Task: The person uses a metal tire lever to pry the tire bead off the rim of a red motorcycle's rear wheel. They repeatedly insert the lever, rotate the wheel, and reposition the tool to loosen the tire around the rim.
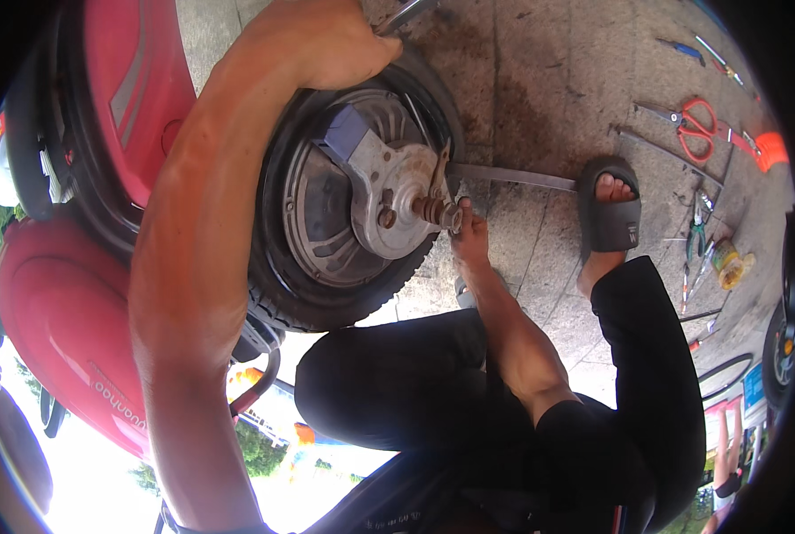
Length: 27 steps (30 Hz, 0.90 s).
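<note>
So a red scooter body (68, 294) is seen filling the left side, with its wheel (353, 196) tipped up over the paved floor (540, 80). The wheel's black tyre (326, 307) is wrapped around a silver hub motor (326, 214), and a grey metal plate (389, 182) is bolted over the axle. The left hand (317, 40) is clamped over the top of the tyre, with a metal bar (411, 11) poking out beside it; whether the bar is gripped can't be told. The right hand (469, 236) is pinched on the threaded axle end (438, 211), fingertips right at the nut. A long flat bar (513, 176) is laid from the axle toward a foot in a black sandal (609, 209). Over at the far right edge of the floor, red-handled shears (696, 125), pliers and screwdrivers are scattered.
</note>
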Each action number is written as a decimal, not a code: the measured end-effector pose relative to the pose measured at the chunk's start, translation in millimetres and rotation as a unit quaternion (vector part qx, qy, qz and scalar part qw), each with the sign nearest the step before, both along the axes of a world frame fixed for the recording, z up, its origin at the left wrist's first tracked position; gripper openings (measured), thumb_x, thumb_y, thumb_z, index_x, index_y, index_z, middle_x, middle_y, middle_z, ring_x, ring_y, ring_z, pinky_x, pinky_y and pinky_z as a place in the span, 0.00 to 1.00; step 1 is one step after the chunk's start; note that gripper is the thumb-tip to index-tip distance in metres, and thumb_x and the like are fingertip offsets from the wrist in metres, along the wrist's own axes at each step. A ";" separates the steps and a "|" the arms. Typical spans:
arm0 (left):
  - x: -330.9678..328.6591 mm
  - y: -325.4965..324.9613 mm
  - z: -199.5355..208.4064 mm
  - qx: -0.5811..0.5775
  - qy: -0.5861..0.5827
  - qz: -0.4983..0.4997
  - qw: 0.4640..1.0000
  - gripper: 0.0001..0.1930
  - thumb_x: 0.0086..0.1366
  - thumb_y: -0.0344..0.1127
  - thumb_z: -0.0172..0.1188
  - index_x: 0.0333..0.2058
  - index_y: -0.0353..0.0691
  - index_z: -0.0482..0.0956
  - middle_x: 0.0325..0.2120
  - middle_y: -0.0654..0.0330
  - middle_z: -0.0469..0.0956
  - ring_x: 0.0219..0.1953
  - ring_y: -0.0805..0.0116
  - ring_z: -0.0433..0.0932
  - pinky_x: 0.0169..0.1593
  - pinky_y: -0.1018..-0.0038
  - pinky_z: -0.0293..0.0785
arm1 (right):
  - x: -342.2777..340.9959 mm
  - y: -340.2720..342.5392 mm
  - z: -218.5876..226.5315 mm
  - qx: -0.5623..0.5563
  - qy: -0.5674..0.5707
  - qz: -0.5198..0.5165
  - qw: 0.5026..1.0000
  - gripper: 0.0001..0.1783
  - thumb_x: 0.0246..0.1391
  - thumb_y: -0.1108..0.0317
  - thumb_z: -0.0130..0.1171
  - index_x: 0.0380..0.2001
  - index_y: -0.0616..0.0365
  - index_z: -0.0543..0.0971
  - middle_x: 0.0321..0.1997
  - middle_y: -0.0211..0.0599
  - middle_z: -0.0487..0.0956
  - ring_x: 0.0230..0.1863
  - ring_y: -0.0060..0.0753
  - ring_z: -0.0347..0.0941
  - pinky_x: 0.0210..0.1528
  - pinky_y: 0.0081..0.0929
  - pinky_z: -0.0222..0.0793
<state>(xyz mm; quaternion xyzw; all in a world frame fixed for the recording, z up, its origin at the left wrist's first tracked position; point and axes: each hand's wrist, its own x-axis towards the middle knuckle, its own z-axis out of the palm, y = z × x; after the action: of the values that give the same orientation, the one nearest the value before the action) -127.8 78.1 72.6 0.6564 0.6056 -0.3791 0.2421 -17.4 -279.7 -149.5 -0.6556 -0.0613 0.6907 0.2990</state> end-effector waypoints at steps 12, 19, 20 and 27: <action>3.1 -4.1 5.7 -0.001 0.008 0.016 1.000 0.30 0.62 0.54 0.53 0.49 0.31 0.80 0.47 0.39 0.80 0.52 0.42 0.78 0.58 0.57 0.73 | -2.1 9.8 16.5 -0.009 -0.087 0.013 0.996 0.35 0.70 0.45 0.48 0.17 0.61 0.77 0.13 0.27 0.69 0.18 0.22 0.62 0.23 0.31 0.56; -1.4 -3.6 9.0 -0.002 -0.006 0.030 1.000 0.30 0.62 0.54 0.53 0.49 0.31 0.80 0.47 0.39 0.80 0.53 0.43 0.78 0.58 0.57 0.73 | 56.4 24.8 36.9 -0.041 0.162 0.041 0.985 0.21 0.69 0.48 0.55 0.34 0.57 0.78 0.20 0.19 0.68 0.21 0.14 0.60 0.22 0.21 0.54; -2.7 -3.5 10.5 0.001 -0.013 0.035 0.999 0.30 0.62 0.54 0.53 0.49 0.31 0.80 0.48 0.39 0.80 0.53 0.43 0.78 0.58 0.57 0.73 | 59.8 26.1 39.2 -0.046 0.160 0.054 0.985 0.21 0.68 0.49 0.56 0.35 0.57 0.78 0.20 0.19 0.68 0.21 0.13 0.59 0.22 0.20 0.53; -7.3 -3.0 5.4 -0.009 0.000 0.034 0.999 0.31 0.63 0.55 0.53 0.50 0.31 0.80 0.49 0.41 0.80 0.54 0.43 0.77 0.59 0.57 0.73 | 96.7 77.3 58.8 -0.059 0.058 0.068 0.994 0.16 0.62 0.55 0.66 0.39 0.57 0.79 0.23 0.19 0.71 0.21 0.11 0.60 0.22 0.17 0.51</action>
<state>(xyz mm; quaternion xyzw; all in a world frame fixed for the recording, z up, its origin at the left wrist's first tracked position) -135.1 75.0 78.0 0.6335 0.6241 -0.3759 0.2605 79.3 -202.4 -90.7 -0.6254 -0.0479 0.7485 0.2151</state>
